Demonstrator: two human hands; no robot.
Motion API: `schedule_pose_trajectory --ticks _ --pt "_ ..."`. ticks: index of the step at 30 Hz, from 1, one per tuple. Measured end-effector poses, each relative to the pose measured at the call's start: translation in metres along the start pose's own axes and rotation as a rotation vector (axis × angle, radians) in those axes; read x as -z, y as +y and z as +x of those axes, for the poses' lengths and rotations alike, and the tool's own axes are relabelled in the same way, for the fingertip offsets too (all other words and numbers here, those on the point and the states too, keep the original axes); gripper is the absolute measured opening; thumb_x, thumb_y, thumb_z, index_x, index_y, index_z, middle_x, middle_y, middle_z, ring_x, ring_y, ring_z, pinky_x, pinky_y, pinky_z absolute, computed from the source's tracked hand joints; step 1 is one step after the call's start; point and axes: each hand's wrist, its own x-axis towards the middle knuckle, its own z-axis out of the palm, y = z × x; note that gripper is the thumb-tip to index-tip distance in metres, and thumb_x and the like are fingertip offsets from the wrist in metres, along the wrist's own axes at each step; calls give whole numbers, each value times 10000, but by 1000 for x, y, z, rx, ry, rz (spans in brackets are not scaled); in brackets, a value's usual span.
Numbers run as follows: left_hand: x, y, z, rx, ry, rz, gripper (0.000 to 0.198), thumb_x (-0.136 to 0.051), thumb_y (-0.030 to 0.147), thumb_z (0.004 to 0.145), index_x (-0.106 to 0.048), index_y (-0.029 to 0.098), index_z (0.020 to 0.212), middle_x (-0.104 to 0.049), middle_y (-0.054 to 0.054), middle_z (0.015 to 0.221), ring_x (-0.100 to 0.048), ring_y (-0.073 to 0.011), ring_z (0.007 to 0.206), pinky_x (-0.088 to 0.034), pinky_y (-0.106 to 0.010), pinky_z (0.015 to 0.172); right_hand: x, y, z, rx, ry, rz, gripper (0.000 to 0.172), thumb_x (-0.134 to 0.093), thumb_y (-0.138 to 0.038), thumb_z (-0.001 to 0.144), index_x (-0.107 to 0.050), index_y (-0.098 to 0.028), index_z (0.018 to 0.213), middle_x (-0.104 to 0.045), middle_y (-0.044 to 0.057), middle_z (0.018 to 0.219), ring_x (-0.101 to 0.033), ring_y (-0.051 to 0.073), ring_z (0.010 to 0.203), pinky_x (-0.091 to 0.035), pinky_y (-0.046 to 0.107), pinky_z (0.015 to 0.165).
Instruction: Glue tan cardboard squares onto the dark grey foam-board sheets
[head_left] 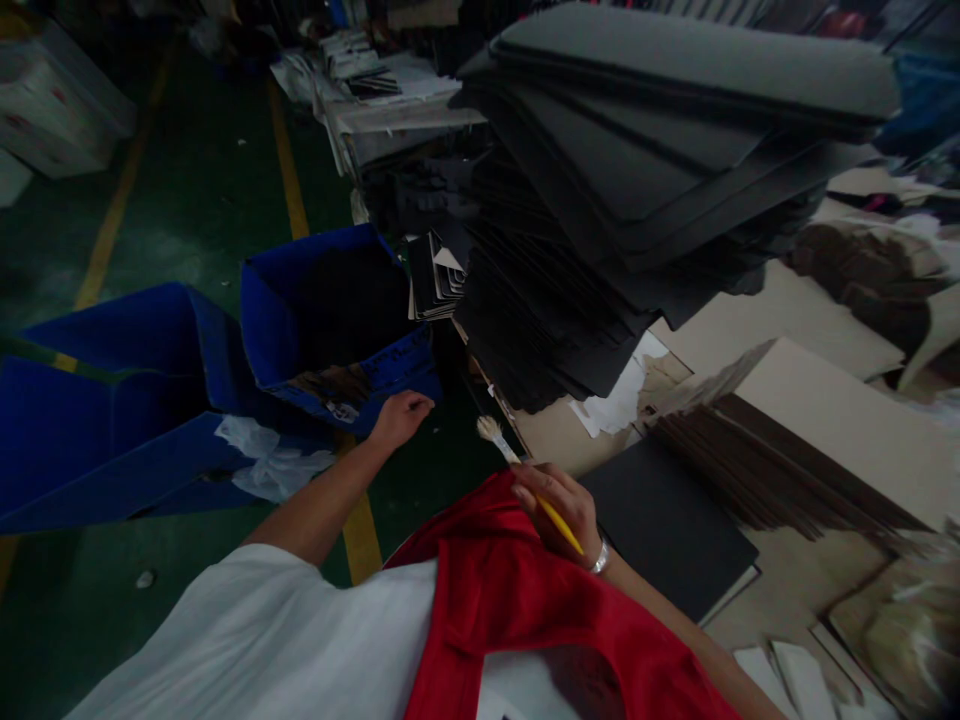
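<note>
My right hand (pixel 562 505) grips a brush (pixel 557 525) with a yellow handle; its pale bristles point up and to the left, away from my body. A silvery band circles that wrist. Beside a blue bin (pixel 337 390), my left hand (pixel 403 418) hangs with fingers curled together, and nothing shows in them. Ahead and to the right rises a tall, uneven stack of black boards (pixel 570 290), apart from both hands. Just beyond my right wrist lies a flat black board (pixel 667 525) on the table.
Another blue bin (pixel 157 460) with clear plastic (pixel 274 460) on its side stands at left on the green floor (pixel 195 200), marked with yellow lines. Brown-edged boards (pixel 832 420) are piled at right. Farther back, a table (pixel 405 112) carries papers.
</note>
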Motion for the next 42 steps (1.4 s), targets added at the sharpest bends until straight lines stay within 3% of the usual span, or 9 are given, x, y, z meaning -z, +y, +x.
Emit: schedule_pose_trajectory --ticks 6,12,17,20,23,27,33,36,42 --pt "-5 29 -22 132 -337 -504 339 -690 398 633 -709 175 887 -710 -47 917 -619 -185 886 -423 -327 887 -4 8 -3 51 -50 -60 297 -557 -234 845 -644 -254 1128 -638 74 945 -638 160 832 -542 259 711" --pt "-14 53 -34 163 -455 -689 321 -701 406 635 -709 140 814 -696 -57 805 -607 -156 773 -450 -303 798 -7 23 -9 136 -147 -112 363 -549 -221 851 -594 -275 1208 -641 80 979 -623 181 877 -532 294 747" --pt "-15 58 -34 -8 -388 -411 189 -595 327 716 -684 166 761 -658 -16 737 -578 -138 696 -454 -270 708 -7 24 -8 214 -166 -191 369 -547 -218 854 -575 -244 1221 -635 92 971 -608 186 888 -520 305 751" --pt "-8 50 -26 -215 -192 -83 122 -566 239 721 -675 186 719 -651 -28 773 -578 -153 766 -445 -279 765 -5 21 -7 270 -133 -224 388 -556 -203 847 -553 -235 1233 -634 88 942 -600 182 867 -514 309 741" --pt "6 36 -13 -245 7 65 133 -562 242 733 -680 183 718 -653 -52 793 -588 -169 796 -439 -300 812 0 16 -5 308 -139 -236 417 -555 -186 842 -527 -232 1256 -629 84 912 -590 176 827 -505 310 721" --pt "19 36 -10 -156 -172 -100 241 -544 362 772 -696 175 789 -679 -45 824 -613 -169 807 -449 -282 792 3 13 0 347 -189 -268 398 -530 -177 853 -533 -233 1247 -613 79 893 -572 173 807 -494 308 711" --pt "11 63 -24 -27 -500 -270 327 -565 443 752 -679 141 811 -672 -18 743 -597 -145 736 -440 -249 715 0 15 4 429 -206 -310 362 -523 -169 849 -561 -169 1209 -588 107 929 -545 192 865 -477 334 736" --pt "7 68 -26 -126 -467 -185 261 -544 373 773 -660 140 765 -644 -14 719 -577 -124 692 -431 -232 673 -2 17 3 444 -233 -330 351 -516 -179 851 -565 -149 1198 -584 114 940 -529 188 843 -466 332 721" --pt "9 54 -18 -543 -295 250 154 -513 207 770 -637 159 692 -624 -40 762 -567 -138 755 -427 -269 750 -2 16 3 477 -264 -365 326 -501 -179 857 -572 -131 1170 -580 110 919 -517 186 858 -451 331 756"
